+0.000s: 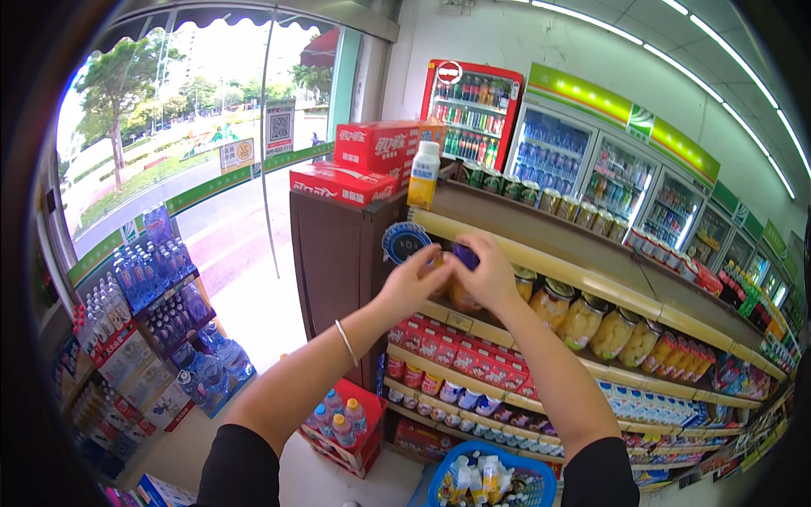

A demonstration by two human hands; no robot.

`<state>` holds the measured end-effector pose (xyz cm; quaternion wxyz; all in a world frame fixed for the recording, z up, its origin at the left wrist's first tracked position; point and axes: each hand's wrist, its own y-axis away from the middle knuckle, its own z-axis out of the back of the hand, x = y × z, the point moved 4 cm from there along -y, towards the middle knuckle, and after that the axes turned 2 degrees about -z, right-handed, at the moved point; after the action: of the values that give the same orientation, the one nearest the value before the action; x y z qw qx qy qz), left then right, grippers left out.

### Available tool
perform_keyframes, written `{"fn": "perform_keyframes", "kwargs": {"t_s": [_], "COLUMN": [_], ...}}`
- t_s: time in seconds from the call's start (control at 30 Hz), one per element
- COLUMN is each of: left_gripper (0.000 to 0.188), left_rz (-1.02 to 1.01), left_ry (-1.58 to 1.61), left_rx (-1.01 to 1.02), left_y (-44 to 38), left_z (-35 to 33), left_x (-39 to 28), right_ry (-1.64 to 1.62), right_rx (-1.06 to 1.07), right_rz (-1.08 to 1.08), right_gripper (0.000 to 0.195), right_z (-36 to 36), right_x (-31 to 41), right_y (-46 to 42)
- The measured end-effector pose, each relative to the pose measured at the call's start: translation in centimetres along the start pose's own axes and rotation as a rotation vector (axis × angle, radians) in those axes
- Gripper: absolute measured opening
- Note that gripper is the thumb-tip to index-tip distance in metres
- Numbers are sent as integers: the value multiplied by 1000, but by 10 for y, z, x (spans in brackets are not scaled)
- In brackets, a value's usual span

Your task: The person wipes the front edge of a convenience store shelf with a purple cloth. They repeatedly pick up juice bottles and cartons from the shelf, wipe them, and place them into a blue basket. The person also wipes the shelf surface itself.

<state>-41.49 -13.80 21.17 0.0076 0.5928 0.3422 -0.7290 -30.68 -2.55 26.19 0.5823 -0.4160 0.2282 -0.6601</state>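
Note:
Both hands reach to the upper shelf (437,310) of a store gondola, near its left end. My right hand (491,275) has its thumb and fingers around a dark purple cap or lid (467,255). Close beside it, my left hand (412,285) is curled, thumb towards the right hand; something amber shows between its fingers, too covered to name. Behind the hands a jar with orange contents (464,296) is partly hidden. Glass jars of preserved fruit (557,304) line the shelf to the right. A white-capped yellow and white bottle (424,174) stands upright on the ledge above.
A blue plastic basket (550,472) below holds several white-capped bottles. Red drink cartons (374,149) sit on the brown end cabinet (329,260). A red crate (374,437) of bottles stands on the floor. Water bottles (149,279) are stacked by the window; drink coolers (551,146) line the wall.

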Motion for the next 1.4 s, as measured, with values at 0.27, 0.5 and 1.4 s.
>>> {"fn": "perform_keyframes", "kwargs": {"t_s": [0.27,0.5,1.4], "left_gripper": [64,63,43], "left_rz": [131,183,551], "left_ry": [236,299,864], "left_rx": [-249,-225,14], "left_y": [-66,-71,111], "left_z": [80,77,-124], "left_x": [-24,-17,53], "right_ry": [-286,-252,-101], "right_rx": [11,32,63], "right_rz": [-442,-528,-251], "right_gripper": [96,71,28], "right_z": [-55,-92,43], "right_x": [-30,-67,16], "right_y": [-148,-170,94]}}
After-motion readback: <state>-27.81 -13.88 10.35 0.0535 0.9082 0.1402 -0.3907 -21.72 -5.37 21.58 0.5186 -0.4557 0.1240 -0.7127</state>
